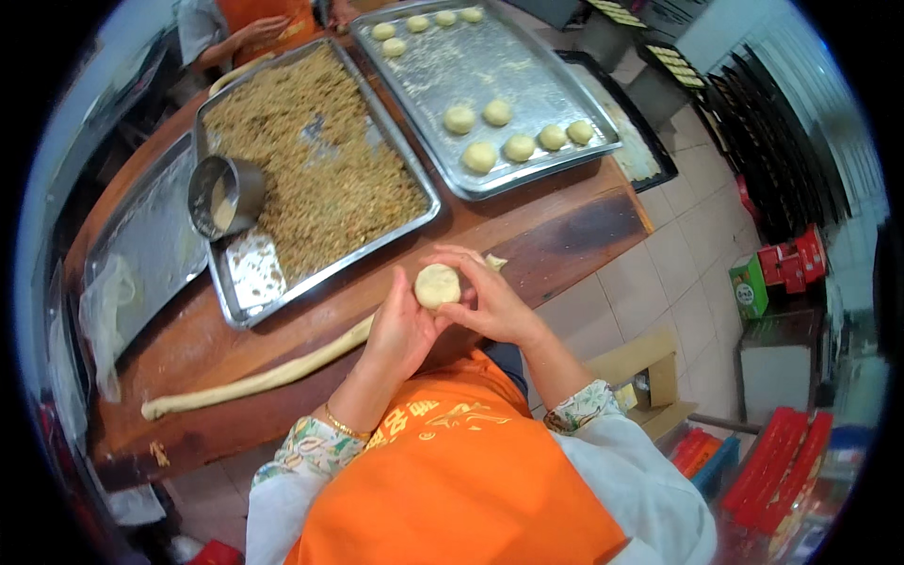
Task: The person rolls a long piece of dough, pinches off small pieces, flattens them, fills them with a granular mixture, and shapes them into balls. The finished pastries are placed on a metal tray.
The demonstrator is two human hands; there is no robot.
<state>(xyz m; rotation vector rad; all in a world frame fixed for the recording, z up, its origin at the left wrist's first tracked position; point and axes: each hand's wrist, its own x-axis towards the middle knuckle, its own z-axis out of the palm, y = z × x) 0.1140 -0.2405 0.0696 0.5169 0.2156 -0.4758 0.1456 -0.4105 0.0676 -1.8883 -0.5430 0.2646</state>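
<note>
A round, pale ball of dough (437,286) sits between my two hands, above the near edge of the wooden table. My left hand (404,322) supports it from the left and below. Thumb and fingers of my right hand (487,300) curl around its right side. Beneath my left wrist, a long dough rope (282,372) stretches left along the table. A small dough scrap (496,262) lies just beyond my right hand. Ahead, a metal tray (339,256) holds crumbly brown filling (332,176), with a metal bowl (247,194) tilted at its left side.
Several dough balls (480,157) rest on a second metal tray (487,88) at the back. A shallow metal tray (159,247) and a plastic bag (113,318) are at left. Across the table, another person's hand (265,30) shows. An open cardboard box (664,381) stands at right.
</note>
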